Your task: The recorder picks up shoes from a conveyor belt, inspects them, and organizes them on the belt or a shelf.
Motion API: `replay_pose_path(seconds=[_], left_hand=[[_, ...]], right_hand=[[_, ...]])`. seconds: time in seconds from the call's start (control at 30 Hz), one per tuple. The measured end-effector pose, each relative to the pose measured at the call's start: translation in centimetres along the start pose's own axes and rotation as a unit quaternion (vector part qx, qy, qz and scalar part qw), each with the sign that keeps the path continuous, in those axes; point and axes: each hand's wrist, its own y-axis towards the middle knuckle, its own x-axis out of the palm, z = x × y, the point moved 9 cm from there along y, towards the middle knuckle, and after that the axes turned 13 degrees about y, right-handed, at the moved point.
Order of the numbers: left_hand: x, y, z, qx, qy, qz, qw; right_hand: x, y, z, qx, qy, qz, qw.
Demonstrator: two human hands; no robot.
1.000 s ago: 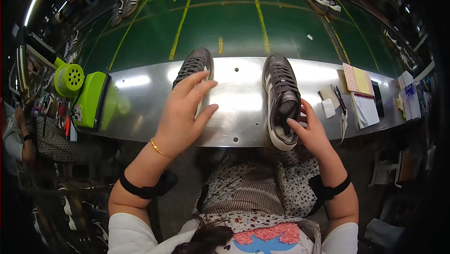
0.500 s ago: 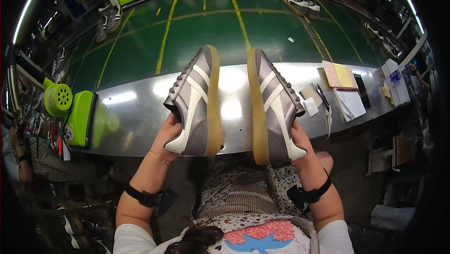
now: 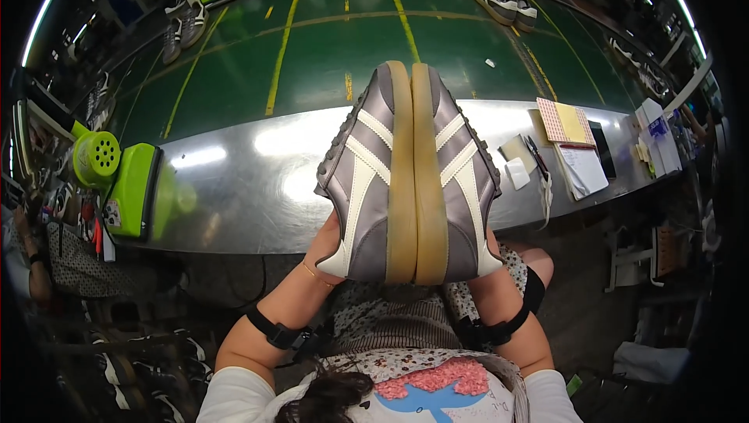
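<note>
Two grey sneakers with cream stripes and tan gum soles are held up in front of me, toes pointing away and soles against each other. My left hand holds the left sneaker from its opening, and its fingers are hidden by the shoe. In the same way my right hand supports the right sneaker, its fingers out of sight. The heels are level and sit above the near edge of the metal table. Dark laces run down the outer sides.
A lime-green device stands at the table's left. To the right lie a notebook, a pen and a white piece. Beyond runs a green conveyor belt, with more sneakers along it.
Both hands have come together, the left moving right, so the two soles that stood apart now touch. At the far left, another person's hand has left the view.
</note>
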Motion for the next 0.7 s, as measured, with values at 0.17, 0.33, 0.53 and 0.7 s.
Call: replay_pose_path(seconds=[0.17,0.33,0.53,0.7], left_hand=[[-0.5,0.0,-0.4,-0.017,-0.021,-0.003,1.0],[-1.5,-0.1,-0.8,-0.028,-0.017,-0.001,0.999],[-2.2,-2.6,2.0,0.027,-0.101,-0.025,0.994],[-6.2,-12.2,11.5,0.277,-0.048,0.072,0.957]], right_hand=[[-0.7,-0.5,1.3,0.04,0.121,0.013,0.992],[-0.6,-1.8,0.7,0.037,0.121,0.057,0.99],[1.0,-0.1,0.1,-0.007,0.087,0.072,0.994],[-0.1,0.8,0.4,-0.005,0.053,0.087,0.995]])
